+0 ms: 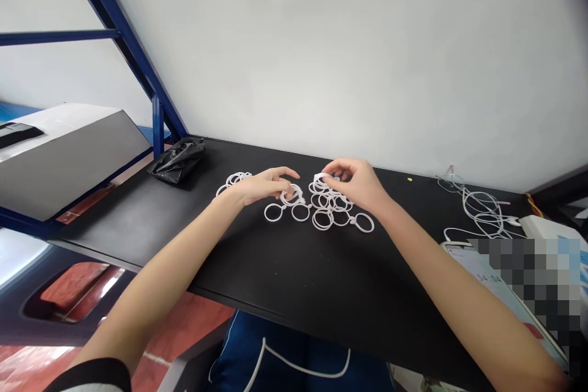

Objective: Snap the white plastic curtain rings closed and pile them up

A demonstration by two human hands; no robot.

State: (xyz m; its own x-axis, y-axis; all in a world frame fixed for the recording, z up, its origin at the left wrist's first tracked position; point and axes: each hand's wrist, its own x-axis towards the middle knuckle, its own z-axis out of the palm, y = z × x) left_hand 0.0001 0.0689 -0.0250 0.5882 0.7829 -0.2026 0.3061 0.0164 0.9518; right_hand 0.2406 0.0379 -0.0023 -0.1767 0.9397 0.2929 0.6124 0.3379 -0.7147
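Observation:
A scatter of several white plastic rings (331, 211) lies on the black table (294, 269). My left hand (263, 185) rests at the left side of the scatter, its fingertips pinched on a white ring (292, 195) that lies on the table. My right hand (354, 180) hovers over the far right part of the scatter, thumb and fingers closed on another white ring (320, 180). A smaller heap of white rings (235, 179) lies just left of my left hand.
A crumpled black plastic bag (178, 160) sits at the table's far left. White cables (480, 207) coil at the far right, beside a phone (493, 285) near the front right edge. A blue metal frame (138, 61) rises at the left against the white wall.

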